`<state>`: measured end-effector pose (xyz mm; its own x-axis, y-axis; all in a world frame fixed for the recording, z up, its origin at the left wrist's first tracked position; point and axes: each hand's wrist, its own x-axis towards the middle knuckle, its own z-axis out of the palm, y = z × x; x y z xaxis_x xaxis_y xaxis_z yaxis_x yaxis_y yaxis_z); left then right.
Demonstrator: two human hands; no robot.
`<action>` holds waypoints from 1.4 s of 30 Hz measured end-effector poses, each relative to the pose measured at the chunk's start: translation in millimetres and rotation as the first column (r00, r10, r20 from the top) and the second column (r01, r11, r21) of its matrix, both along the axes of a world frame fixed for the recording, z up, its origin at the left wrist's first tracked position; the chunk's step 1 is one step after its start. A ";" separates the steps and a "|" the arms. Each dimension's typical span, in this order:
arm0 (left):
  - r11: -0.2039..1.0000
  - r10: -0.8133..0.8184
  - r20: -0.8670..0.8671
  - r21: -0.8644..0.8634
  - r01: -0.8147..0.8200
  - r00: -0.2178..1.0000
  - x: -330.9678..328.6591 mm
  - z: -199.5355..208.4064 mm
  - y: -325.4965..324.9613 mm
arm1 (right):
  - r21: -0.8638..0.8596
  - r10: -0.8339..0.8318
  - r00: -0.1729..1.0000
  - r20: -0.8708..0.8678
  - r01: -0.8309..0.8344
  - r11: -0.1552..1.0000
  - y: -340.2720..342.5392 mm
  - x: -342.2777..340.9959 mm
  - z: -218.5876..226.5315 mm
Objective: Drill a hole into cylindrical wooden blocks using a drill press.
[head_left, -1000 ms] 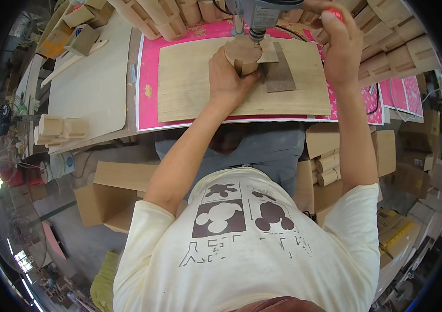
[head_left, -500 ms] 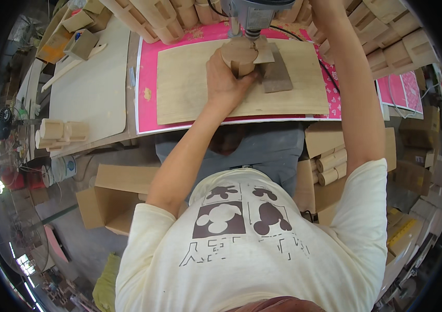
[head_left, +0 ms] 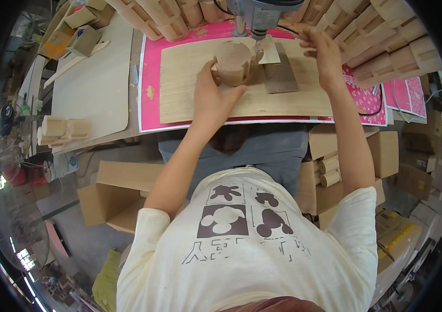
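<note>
Both hands busy: left hand grips wooden cylinder, right hand clasps drill lever

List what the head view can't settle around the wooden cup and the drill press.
- Drill bit tip: hidden behind the wooden cup and the machine head.
- Machine head: cut off by the top edge.
- Left hand palm contact: hidden by the hand's back.
- Right hand fingertips: too small to tell what they grip.
</note>
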<state>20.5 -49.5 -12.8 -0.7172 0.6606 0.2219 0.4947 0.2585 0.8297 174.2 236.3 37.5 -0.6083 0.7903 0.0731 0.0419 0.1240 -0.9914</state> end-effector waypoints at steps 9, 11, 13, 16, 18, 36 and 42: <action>0.991 -0.090 -0.100 0.091 0.100 0.991 -19.6 -2.1 -0.9 | -0.085 -0.037 0.994 0.104 0.046 0.995 -17.4 16.4 -64.6; 0.981 -0.149 0.010 0.127 0.147 0.989 -23.6 -1.4 8.7 | -0.152 -0.031 0.992 0.122 0.050 0.987 -19.3 12.8 -64.7; 0.968 -0.210 0.135 0.166 0.187 0.968 -26.7 1.5 15.5 | -0.134 -0.007 0.998 0.063 0.015 0.991 -21.1 11.2 -64.9; 0.964 -0.251 0.183 0.130 0.230 0.950 -30.0 6.6 21.6 | -0.092 -0.013 0.996 0.089 0.021 0.996 -20.2 12.1 -64.9; 0.969 -0.245 0.219 0.087 0.232 0.944 -31.8 7.9 27.8 | -0.115 -0.015 0.994 0.105 0.027 0.993 -18.6 13.3 -64.3; 0.950 -0.280 0.147 0.182 0.252 0.949 -27.7 0.9 46.5 | 0.047 0.019 0.912 -0.410 0.000 0.999 22.3 -89.4 129.0; 0.968 -0.237 -0.013 0.075 0.238 0.971 -30.5 -2.1 46.5 | 0.274 0.181 0.935 -0.303 -0.096 0.957 6.8 -102.1 163.9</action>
